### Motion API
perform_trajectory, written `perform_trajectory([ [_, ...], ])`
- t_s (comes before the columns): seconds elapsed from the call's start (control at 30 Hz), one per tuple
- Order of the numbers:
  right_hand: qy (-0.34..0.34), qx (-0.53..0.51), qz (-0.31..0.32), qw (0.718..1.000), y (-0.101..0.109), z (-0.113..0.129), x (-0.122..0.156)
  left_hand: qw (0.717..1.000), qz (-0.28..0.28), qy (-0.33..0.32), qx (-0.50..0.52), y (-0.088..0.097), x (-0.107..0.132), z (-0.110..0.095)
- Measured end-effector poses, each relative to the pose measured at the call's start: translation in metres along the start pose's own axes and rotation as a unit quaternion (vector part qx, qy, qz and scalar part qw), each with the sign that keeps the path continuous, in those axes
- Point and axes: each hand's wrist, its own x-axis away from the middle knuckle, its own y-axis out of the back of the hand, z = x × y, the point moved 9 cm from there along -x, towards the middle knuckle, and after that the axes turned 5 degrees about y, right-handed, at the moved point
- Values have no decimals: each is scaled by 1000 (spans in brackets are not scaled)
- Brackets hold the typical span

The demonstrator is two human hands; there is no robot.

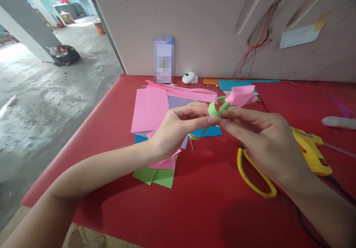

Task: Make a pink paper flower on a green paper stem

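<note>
Between my two hands, above the red tabletop, is a paper flower [240, 95] with a folded pink head tilted to the right. A green paper strip [213, 108] curls around its stem, and a loose green end hangs below my left fingers. My left hand [178, 123] pinches the strip and stem from the left, thumb and fingers closed. My right hand [258, 129] pinches the stem just under the pink head. The fingertips of both hands nearly meet. A thin wire-like line sticks out below; the exact grip points are partly hidden by my fingers.
Pink sheets [148, 110], green sheets [164, 177] and blue paper lie under and left of my hands. Yellow-handled scissors [256, 183] and a yellow glue gun [311, 151] lie at right. A phone [164, 60] leans on the back panel beside a white object [190, 78].
</note>
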Motion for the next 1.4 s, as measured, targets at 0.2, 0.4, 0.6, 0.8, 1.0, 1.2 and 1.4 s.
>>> perform_trajectory([
  [0.2,-37,-35,-20,998,2,-9,1,998,2,-36,-44,-1,1,-3],
  [0.4,-50,25,-50,997,14,-10,3,999,8,-18,-44,-1,1,0],
  [0.6,-38,46,-43,997,19,-9,2,996,15,-45,-78,-3,1,-6],
  [0.8,-40,45,-23,998,16,-7,0,997,16,-48,-66,-4,3,-6],
  [1.0,-81,33,-52,995,19,-10,3,995,28,-64,-66,-6,4,-10],
  [1.2,-104,-20,-58,993,17,-12,2,996,28,-46,-74,-5,2,-5],
  [1.4,-97,-22,-70,993,18,-8,3,998,15,-34,-52,-3,0,-3],
])
